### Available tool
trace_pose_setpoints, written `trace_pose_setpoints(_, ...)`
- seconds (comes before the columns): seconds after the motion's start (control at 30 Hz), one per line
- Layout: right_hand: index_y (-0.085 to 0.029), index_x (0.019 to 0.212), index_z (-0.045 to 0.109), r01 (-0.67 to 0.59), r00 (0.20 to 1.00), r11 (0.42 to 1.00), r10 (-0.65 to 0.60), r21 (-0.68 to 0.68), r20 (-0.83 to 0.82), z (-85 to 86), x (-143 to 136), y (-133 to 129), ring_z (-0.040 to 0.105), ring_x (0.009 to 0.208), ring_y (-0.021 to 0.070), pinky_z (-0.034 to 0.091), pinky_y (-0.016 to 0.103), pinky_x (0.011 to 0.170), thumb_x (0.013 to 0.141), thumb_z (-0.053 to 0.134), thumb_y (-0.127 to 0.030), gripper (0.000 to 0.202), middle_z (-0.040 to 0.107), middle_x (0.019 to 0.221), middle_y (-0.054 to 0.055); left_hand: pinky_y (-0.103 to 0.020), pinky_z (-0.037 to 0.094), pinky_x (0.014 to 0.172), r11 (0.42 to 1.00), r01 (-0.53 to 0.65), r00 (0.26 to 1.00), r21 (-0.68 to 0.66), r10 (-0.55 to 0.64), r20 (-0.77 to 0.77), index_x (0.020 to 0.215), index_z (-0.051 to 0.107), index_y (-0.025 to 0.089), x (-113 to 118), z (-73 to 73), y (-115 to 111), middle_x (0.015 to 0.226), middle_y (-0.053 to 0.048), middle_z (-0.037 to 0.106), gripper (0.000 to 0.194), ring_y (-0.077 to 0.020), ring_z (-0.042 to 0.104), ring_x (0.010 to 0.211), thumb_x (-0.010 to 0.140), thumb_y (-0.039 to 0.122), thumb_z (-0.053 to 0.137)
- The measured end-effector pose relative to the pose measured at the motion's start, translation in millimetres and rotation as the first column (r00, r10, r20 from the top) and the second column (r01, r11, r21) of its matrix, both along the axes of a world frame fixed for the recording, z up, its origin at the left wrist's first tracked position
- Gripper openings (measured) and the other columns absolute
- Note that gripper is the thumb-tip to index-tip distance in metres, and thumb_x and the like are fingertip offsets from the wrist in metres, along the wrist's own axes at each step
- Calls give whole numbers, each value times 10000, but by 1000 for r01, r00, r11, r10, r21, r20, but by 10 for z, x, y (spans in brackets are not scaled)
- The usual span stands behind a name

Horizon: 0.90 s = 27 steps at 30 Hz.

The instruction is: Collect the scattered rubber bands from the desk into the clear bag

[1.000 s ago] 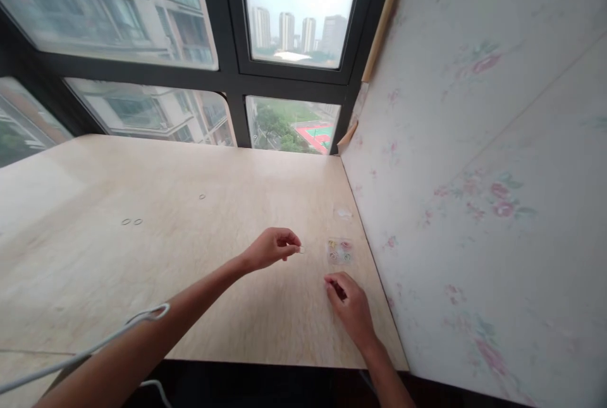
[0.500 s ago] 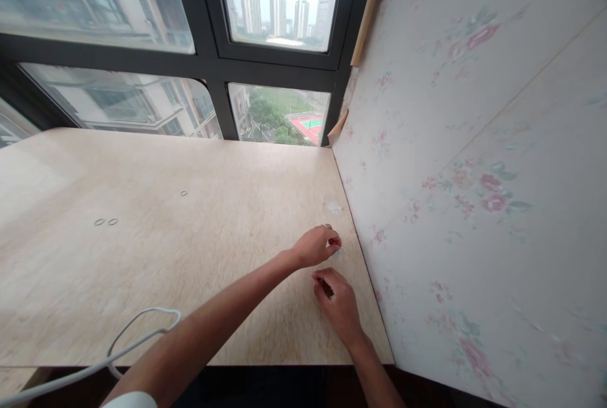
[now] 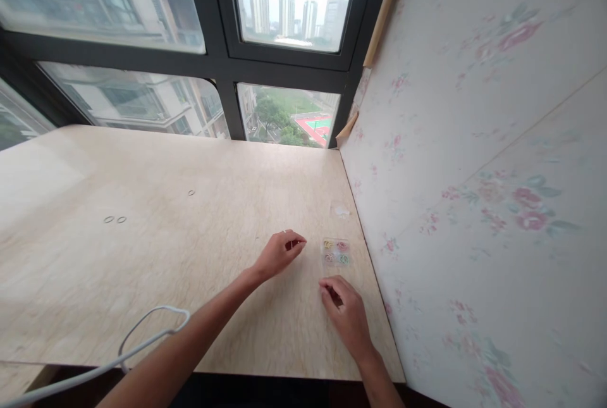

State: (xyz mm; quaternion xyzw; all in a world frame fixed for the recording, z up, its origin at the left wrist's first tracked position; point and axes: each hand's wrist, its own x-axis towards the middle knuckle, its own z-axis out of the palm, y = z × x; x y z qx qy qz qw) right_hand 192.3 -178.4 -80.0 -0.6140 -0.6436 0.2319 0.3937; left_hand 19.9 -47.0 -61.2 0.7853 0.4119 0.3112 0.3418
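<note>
A small clear box [image 3: 336,252] with four compartments lies near the wall, with yellow, pink, pale and green ring-like pieces inside. My left hand [image 3: 281,252] is just left of the box, thumb and fingers pinched together; anything between the tips is too small to make out. Below the box my right hand [image 3: 345,308] hovers near its front edge, its fingertips also pressed together, contents hidden. A clear piece [image 3: 340,210] lies behind the box. Two thin rings lie side by side at the left, a left ring [image 3: 109,219] and a right ring [image 3: 122,220]; another ring [image 3: 191,193] lies farther back.
The pale wooden tabletop [image 3: 227,186] runs back to dark window frames. A flowered wall [image 3: 450,237] borders its right side. A white cable [image 3: 156,334] loops over the front left edge beside my left forearm.
My left hand has moved left, away from the clear box, so its coloured contents now show. My right hand remains closed near the front of the box. The view has shifted slightly.
</note>
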Motion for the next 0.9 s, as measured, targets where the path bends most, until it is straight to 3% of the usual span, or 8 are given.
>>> trace_pose_setpoints(0.13, -208, 886, 641, 5, 1000, 1000, -5, -17, 4, -12, -1, -11, 623, 791, 185, 489, 283, 700, 903, 481, -260, 168, 667, 863, 50, -245, 427, 634, 991, -116, 990, 71, 121, -72, 834, 676, 172, -562, -114, -73, 741, -20, 628, 170, -127, 559, 657, 857, 207, 510)
trace_pose_setpoints(0.3, -201, 896, 658, 16, 1000, 999, -15, -51, 10, -70, 26, -18, 628, 781, 192, 498, 277, 683, 902, 494, -355, 225, 676, 878, 66, -245, 427, 611, 955, -255, 951, 152, 276, -141, 859, 663, 182, -1184, -103, -193, 741, -15, 609, 193, -128, 553, 638, 875, 222, 475)
trace_pose_setpoints(0.5, -194, 845, 677, -2, 1000, 993, 2, -115, 2, -67, -65, 111, 613, 641, 175, 495, 257, 589, 852, 544, -443, 283, 667, 745, 46, -281, 437, 663, 922, -329, 911, 203, 367, -191, 865, 659, 180, -1593, -207, -334, 763, -34, 609, 209, -156, 563, 691, 892, 229, 457)
trace_pose_setpoints(0.67, -202, 845, 664, -262, 964, 964, 264, -51, 28, 297, -598, 585, 601, 669, 160, 481, 252, 616, 880, 526, -388, 234, 653, 759, 34, -304, 438, 712, 924, -332, 925, 189, 358, -128, 835, 671, 179, -1641, -272, -376, 784, -51, 625, 189, -181, 571, 755, 872, 197, 487)
trace_pose_setpoints(0.8, -194, 927, 652, -390, 921, 921, 390, 13, 24, 579, -1262, 1220, 598, 669, 142, 483, 251, 631, 880, 530, -351, 205, 659, 815, 35, -272, 446, 679, 923, -378, 926, 69, 375, 46, 845, 673, 178, -1676, -271, -359, 783, -41, 638, 168, -152, 579, 704, 850, 178, 505)
trace_pose_setpoints(0.9, -182, 996, 615, -487, 865, 873, 487, -29, 122, 659, -1799, 1731, 606, 654, 122, 487, 237, 624, 876, 508, -289, 193, 664, 863, 30, -261, 442, 668, 922, -386, 916, 27, 380, 126, 849, 675, 174, -1710, -272, -356, 778, -36, 642, 167, -143, 583, 689, 837, 158, 509)
